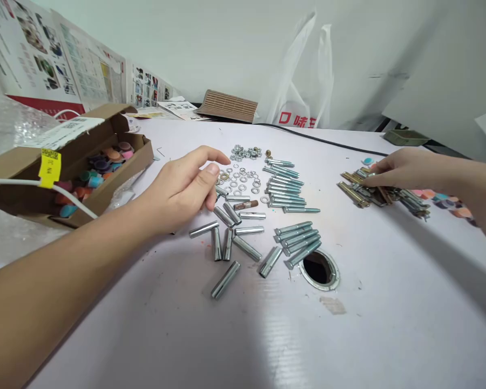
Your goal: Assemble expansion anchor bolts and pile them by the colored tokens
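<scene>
My left hand point(182, 189) hovers at the left edge of the loose hardware, thumb and index finger apart and the other fingers loosely curled; I see nothing in it. Beneath and beside it lie metal sleeves point(247, 248), flat washers point(243, 187) and a cluster of nuts point(245, 153). Bolts point(285, 189) form a column to the right of these, with several more bolts point(302, 237) lower down. My right hand point(405, 168) reaches into a pile of assembled expansion bolts point(354, 194), fingertips pinched at one of them; the palm hides part of the pile.
An open cardboard box point(141, 156) with colourful caps stands at the left, a white cable point(76, 202) crossing it. A round hole with a metal rim point(335, 278) pierces the table. More colourful caps point(445, 202) lie under my right forearm. A black cable point(328, 140) and plastic bag point(299, 102) are behind.
</scene>
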Demonstrator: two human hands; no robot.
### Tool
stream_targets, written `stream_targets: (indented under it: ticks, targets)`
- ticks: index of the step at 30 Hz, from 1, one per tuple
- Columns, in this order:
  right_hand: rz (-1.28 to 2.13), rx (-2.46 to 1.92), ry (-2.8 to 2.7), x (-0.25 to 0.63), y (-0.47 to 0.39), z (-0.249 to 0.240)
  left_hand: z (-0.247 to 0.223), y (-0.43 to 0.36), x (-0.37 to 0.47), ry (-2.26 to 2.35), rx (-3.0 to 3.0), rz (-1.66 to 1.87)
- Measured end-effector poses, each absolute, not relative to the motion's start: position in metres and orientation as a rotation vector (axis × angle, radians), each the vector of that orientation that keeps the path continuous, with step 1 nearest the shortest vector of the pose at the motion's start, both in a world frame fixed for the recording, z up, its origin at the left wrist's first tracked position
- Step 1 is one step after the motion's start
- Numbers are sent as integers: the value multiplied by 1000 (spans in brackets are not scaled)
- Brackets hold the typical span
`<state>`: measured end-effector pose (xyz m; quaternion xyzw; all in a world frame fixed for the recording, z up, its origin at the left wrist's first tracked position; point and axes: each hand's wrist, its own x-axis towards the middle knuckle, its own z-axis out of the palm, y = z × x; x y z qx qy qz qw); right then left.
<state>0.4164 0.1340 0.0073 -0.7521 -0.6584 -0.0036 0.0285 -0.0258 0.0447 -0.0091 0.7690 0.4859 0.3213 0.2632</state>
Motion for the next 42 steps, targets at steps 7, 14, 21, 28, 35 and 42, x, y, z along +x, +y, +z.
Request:
stream_targets:
  ticks: [7, 14, 21, 28, 35, 42]
  targets:
    - [153, -2671, -1825, 377, 124, 4, -10, 44, -24, 1320, 2068, 883]
    - [73, -2590, -1852, 379, 115, 7, -8, 44, -23, 1338, 2117, 926]
    - [58, -2176, -2006, 311, 58, 36, -11, 47, -24, 1334, 2098, 919]
    - [164, -1623, -2407, 241, 50, 20, -11, 48, -27, 1309, 2118, 949]
    - [311, -1130, -2512, 231, 37, -14, -7, 44, -23, 1317, 2142, 935]
    - [115, -1225, -2421, 232, 46, -25, -4, 42, -22, 1338, 2186, 937]
